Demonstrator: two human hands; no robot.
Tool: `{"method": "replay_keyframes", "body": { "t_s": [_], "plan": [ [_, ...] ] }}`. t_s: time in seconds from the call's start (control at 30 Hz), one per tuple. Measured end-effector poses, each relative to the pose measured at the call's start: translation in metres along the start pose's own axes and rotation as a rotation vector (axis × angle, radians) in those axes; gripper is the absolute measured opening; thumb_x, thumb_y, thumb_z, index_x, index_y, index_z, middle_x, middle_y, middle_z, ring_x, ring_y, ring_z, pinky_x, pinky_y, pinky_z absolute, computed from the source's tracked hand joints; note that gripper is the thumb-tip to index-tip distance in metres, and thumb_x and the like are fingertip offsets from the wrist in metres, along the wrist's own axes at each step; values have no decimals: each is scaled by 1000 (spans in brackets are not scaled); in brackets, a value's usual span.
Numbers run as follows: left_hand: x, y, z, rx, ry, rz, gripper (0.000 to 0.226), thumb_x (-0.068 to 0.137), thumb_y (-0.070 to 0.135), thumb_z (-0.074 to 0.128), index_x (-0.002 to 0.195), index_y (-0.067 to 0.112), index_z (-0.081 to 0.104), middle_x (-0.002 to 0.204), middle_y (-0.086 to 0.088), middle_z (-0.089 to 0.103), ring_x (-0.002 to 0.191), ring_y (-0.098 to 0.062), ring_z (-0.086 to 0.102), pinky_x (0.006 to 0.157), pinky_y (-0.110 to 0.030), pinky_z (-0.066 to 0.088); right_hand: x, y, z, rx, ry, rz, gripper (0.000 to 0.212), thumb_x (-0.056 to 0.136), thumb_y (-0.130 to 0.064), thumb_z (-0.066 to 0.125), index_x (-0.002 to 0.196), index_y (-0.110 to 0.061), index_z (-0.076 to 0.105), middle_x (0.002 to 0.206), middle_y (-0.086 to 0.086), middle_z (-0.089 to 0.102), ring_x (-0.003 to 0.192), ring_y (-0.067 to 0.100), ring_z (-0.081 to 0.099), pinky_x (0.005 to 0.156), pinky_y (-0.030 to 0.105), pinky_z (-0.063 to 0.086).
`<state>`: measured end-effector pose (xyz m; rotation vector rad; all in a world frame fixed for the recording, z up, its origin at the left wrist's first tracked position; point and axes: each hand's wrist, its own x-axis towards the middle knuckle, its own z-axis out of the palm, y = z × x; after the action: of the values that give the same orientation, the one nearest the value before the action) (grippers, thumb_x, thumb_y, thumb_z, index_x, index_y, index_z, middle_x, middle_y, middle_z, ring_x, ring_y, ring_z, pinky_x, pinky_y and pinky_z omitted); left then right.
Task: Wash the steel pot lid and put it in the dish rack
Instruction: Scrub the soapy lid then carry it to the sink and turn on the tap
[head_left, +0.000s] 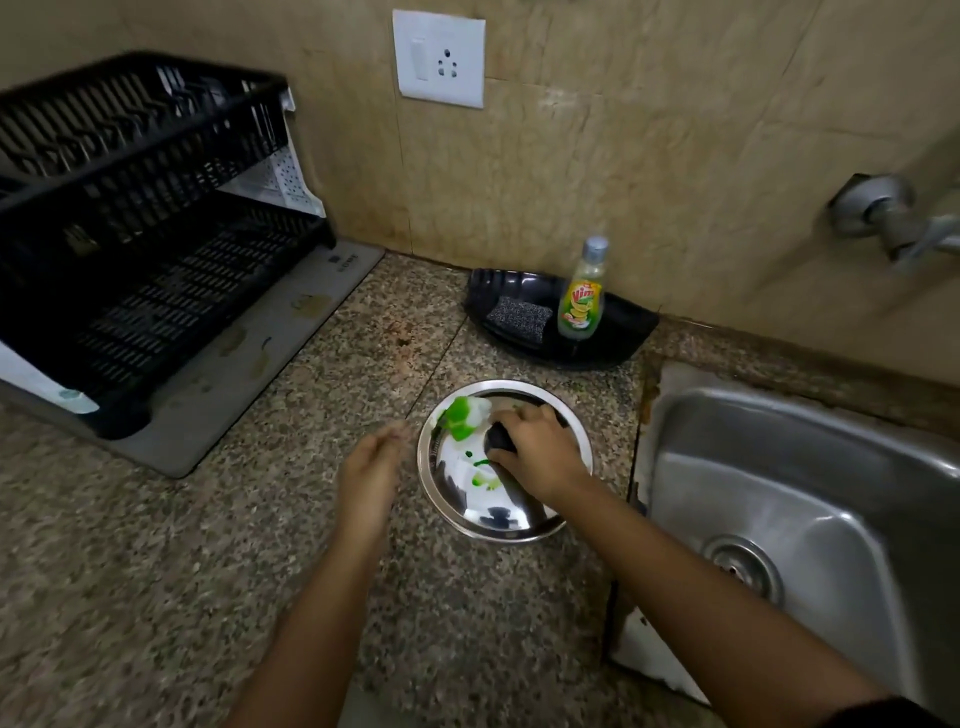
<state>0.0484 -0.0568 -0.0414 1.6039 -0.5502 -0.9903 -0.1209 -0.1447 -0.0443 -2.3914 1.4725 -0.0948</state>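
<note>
The right hand seems to grip the black knob, steadying the round steel pot lid on the speckled granite bench; beside that grip, the left hand hovers open, empty.

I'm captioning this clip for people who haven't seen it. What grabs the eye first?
The steel pot lid on the granite counter, smeared bright green, with the right hand on its black knob. Then the black dish rack at far left and the steel sink at right.
</note>
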Motion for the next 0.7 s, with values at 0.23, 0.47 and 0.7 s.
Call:
{"method": "replay_keyframes", "body": {
  "t_s": [0.23,0.47,0.7],
  "plan": [
    [9,12,33,-15,35,7,27,99,28,42,123,23,54,125,2,57,117,-19,54,102,-35,40,-38,23,-23,177,296,22,40,87,-34,62,125,-21,54,120,8,53,115,29,43,94,39,40],
    [-27,23,132,-99,-384,-313,42,99,45,35,101,18,66,90,0,70,85,-17,64,69,-32,50,-87,88,-56,257,459,232,39,82,-35,67,119,-26,58,115,5,54,112,26,46,90,39,44],
    [-89,12,247,-153,-511,-361,33,97,33,48,94,7,69,87,-10,75,63,-14,72,50,-20,54,-146,173,-87,271,538,401,43,77,-34,72,117,-21,63,118,9,58,114,29,50,96,39,42]
  ]
}}
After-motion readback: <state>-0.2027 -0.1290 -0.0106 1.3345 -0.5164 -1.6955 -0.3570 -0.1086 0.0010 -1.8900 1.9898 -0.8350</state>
